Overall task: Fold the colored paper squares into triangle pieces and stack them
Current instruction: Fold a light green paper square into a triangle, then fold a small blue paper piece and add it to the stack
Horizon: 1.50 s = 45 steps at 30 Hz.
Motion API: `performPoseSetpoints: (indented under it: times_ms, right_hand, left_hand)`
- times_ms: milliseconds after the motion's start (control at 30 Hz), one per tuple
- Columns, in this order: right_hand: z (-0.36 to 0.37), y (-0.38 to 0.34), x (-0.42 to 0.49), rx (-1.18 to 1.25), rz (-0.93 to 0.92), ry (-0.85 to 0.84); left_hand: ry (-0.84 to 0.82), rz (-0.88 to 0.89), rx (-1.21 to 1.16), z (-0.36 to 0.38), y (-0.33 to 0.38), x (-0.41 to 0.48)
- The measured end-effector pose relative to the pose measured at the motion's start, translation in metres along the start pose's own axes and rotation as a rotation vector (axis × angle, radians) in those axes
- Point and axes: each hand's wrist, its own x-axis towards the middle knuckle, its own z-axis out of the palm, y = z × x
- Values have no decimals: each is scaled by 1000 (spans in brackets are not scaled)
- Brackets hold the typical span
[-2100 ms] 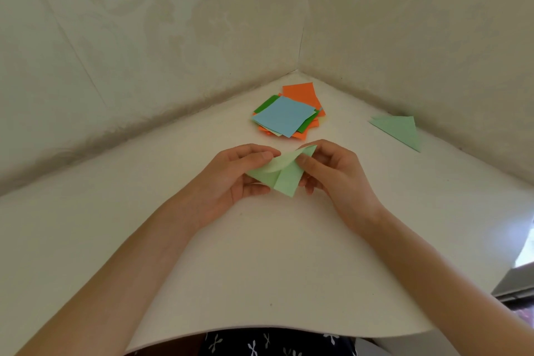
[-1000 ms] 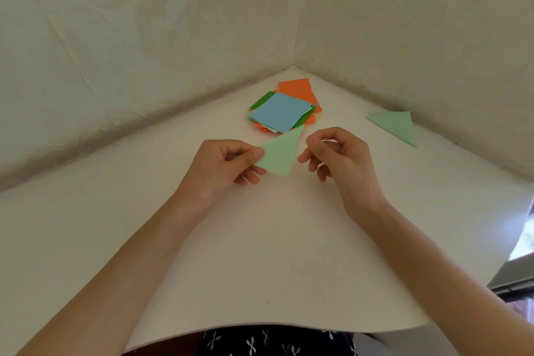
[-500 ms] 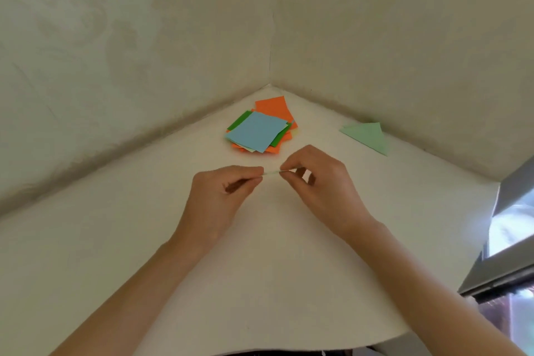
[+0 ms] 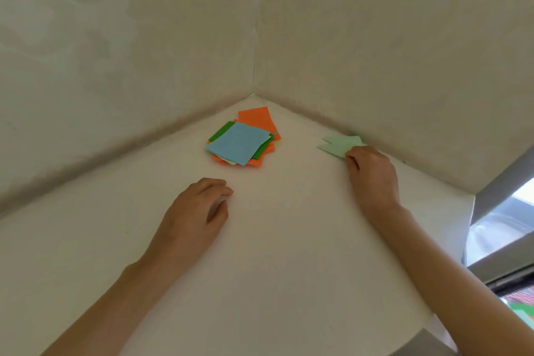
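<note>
1. At the far corner of the table (image 4: 289, 269), head view: loose pile of colored paper squares (image 4: 241, 142), blue on top, orange and green beneath.
2. Right of pile, by the wall: pale green triangle pieces (image 4: 338, 144), overlapping.
3. Right hand (image 4: 372, 175): fingers curled onto the pieces' near edge, touching; pinching or not, cannot tell.
4. Left hand (image 4: 198, 212): resting on table near pile, fingers loosely curled, holding nothing.

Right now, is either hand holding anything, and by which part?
The right hand grips the pale green folded paper at its near right corner; the left hand holds nothing.
</note>
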Motion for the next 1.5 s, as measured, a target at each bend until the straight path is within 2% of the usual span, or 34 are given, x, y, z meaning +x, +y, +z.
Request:
performPoseSetpoints:
  times_ms: [133,367,500,567,633,667,733,767,833,900,933,1033,1167,1267,1367,1433,1500]
  right_hand:
    - [2,0,0,-56,-19,-72]
    - [0,-4,3,-79,13,-61]
    - [-10,-20,23,-364,19,-213]
    - [-14,-36,29,-408,-54,-144]
    - [-11,-62,25,-208,-170,-12]
    - [-7,-78,20,-42,-224,-5]
    - [6,-110,6,240,-324,-131]
    - [13,-123,0,291,-373,-218]
    - [31,-139,-7,239,-438,-353]
    - [46,-143,-8,157,-429,-431]
    - [52,-142,-7,137,-432,-414]
    - [61,-137,-8,123,-537,-224]
    - [62,-142,-11,6,-602,-101]
    - [58,-148,-11,27,-585,36]
    - [44,-152,-14,158,-572,168]
    - [27,-155,-21,361,-484,123]
    - [5,-157,-30,621,-275,-49]
  left_hand:
    - [3,15,28,-1,2,0]
    - [-3,20,19,-1,2,-1]
    - [18,-28,-93,-8,-2,3]
    - [67,-46,-117,-16,-7,6]
    - [109,-74,-106,-24,-13,7]
    - [125,-92,-94,-27,-17,7]
    - [139,-124,-65,-28,-25,6]
    - [135,-133,-51,-28,-28,5]
    - [113,-135,-30,-26,-32,6]
    - [103,-136,-32,-24,-32,7]
    - [104,-131,-34,-24,-32,8]
    - [107,-118,-23,-22,-33,10]
    - [110,-104,-30,-21,-33,11]
    - [125,-96,-49,-22,-33,9]
    - [146,-104,-85,-22,-33,8]
    - [189,-119,-108,-23,-30,8]
    - [256,-168,-225,-26,-25,9]
